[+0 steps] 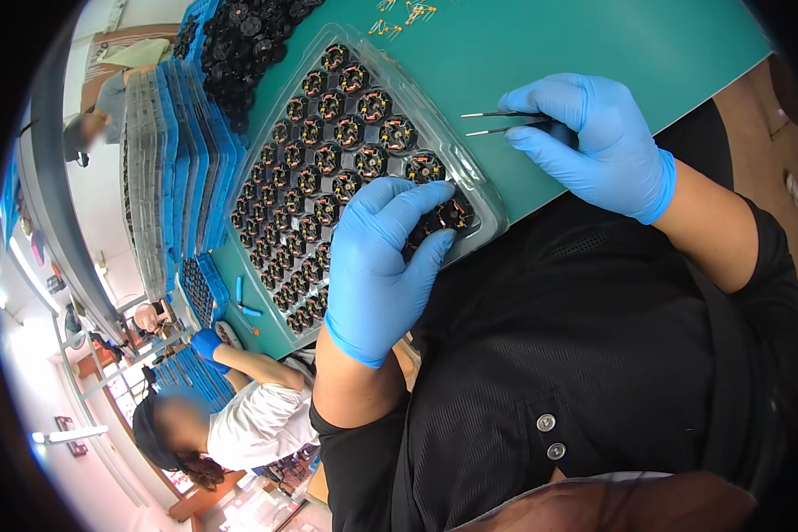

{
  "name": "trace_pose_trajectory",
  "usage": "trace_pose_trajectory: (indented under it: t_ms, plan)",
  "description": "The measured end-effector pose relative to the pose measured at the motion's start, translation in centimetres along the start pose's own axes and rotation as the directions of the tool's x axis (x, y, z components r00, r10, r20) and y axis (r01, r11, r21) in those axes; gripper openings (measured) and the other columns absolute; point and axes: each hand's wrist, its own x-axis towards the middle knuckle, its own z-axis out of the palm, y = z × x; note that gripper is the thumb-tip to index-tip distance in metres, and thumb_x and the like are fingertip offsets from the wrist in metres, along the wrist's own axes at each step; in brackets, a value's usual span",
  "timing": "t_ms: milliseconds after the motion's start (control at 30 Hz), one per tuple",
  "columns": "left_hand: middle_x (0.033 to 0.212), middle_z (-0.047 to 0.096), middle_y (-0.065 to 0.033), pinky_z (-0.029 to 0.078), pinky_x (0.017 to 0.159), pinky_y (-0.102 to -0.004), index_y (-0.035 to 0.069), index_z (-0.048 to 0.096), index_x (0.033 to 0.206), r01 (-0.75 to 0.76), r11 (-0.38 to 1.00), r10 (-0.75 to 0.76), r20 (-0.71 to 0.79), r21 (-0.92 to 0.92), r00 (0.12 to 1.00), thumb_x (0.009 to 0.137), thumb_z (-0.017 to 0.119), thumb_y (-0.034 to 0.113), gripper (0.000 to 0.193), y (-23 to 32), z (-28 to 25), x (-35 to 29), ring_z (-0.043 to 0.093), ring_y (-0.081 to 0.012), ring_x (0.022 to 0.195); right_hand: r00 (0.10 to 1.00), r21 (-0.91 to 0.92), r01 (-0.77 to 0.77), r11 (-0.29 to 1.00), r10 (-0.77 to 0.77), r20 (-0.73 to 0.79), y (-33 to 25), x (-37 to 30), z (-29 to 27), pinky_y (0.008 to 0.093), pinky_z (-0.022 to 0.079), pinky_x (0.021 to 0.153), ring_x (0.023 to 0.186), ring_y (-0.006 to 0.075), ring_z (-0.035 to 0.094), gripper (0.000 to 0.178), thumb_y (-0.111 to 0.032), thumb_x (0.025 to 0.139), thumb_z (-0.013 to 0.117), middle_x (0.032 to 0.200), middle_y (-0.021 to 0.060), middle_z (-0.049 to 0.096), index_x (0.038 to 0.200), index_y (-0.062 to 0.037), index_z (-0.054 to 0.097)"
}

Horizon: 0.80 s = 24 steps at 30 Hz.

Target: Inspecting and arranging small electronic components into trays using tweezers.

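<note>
A clear plastic tray holds rows of round black parts with red and yellow pieces on them. My left hand, in a blue glove, reaches over the tray's near end. Its thumb and forefinger close around a round black part in the corner pocket. The other fingers of that hand curl out of sight. To the right of the tray, above the green table, my right hand pinches a pair of tweezers, also in a blue glove. The tweezer tips point left toward the tray and stand apart, with nothing visible between them.
Small orange parts with wire leads lie on the green table at the far side. A heap of black round pieces and stacked blue and clear trays stand left. Blue-handled pliers lie nearby. A co-worker sits at left.
</note>
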Motion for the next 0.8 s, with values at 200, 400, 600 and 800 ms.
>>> trace_pose_trajectory:
  t_ms: [200, 400, 600, 800]
  plan:
    - [0.090, 0.063, -0.0086, 0.048, 0.068, -0.0287, 0.003, 0.068, 0.105, -0.030, 0.996, 0.033, -0.034, 0.079, 0.999, 0.066, 0.077, -0.002, 0.040, 0.0, -0.2, 0.1, 0.059, -0.0184, 0.073, 0.999, 0.023, -0.028, 0.999, 0.028, 0.017, 0.0, 0.0, 0.0, 0.0235, 0.045, 0.053, 0.058, 0.0117, 0.056, 0.022, -0.006, 0.083, 0.072, 0.081, 0.0090, 0.063, 0.103, 0.0018, 0.065]
    - [0.088, 0.064, -0.0089, 0.048, 0.068, -0.0279, 0.003, 0.069, 0.101, 0.003, 0.999, -0.002, -0.038, 0.035, 0.999, 0.066, 0.077, -0.003, 0.037, 0.0, 0.0, 0.2, 0.060, -0.0177, 0.074, 0.997, -0.018, -0.073, 0.997, 0.073, -0.014, -0.2, 0.0, 0.0, 0.0325, 0.052, 0.060, 0.066, 0.0254, 0.065, 0.018, -0.014, 0.079, 0.074, 0.077, 0.0118, 0.066, 0.092, -0.0028, 0.068]
    - [0.089, 0.063, -0.0084, 0.048, 0.067, -0.0273, 0.003, 0.068, 0.099, 0.003, 0.999, 0.000, -0.082, 0.042, 0.997, 0.068, 0.076, -0.004, 0.033, 0.0, 0.4, -0.5, 0.059, -0.0169, 0.072, 0.998, -0.019, -0.064, 0.998, 0.064, -0.004, -0.3, 0.1, 0.0, 0.0312, 0.050, 0.058, 0.062, 0.0227, 0.063, 0.021, -0.015, 0.080, 0.075, 0.076, 0.0116, 0.065, 0.094, -0.0019, 0.068]
    - [0.091, 0.062, -0.0018, 0.047, 0.070, -0.0206, 0.001, 0.066, 0.104, 0.194, 0.965, -0.237, -0.272, -0.175, 0.933, 0.081, 0.070, -0.007, 0.025, -2.4, -1.8, -2.7, 0.057, -0.0066, 0.076, 0.989, 0.006, -0.124, 0.992, 0.123, 0.078, -0.2, -0.1, -0.1, 0.0229, 0.043, 0.054, 0.058, 0.0096, 0.051, 0.022, -0.006, 0.085, 0.069, 0.079, 0.0051, 0.060, 0.105, 0.0012, 0.066]
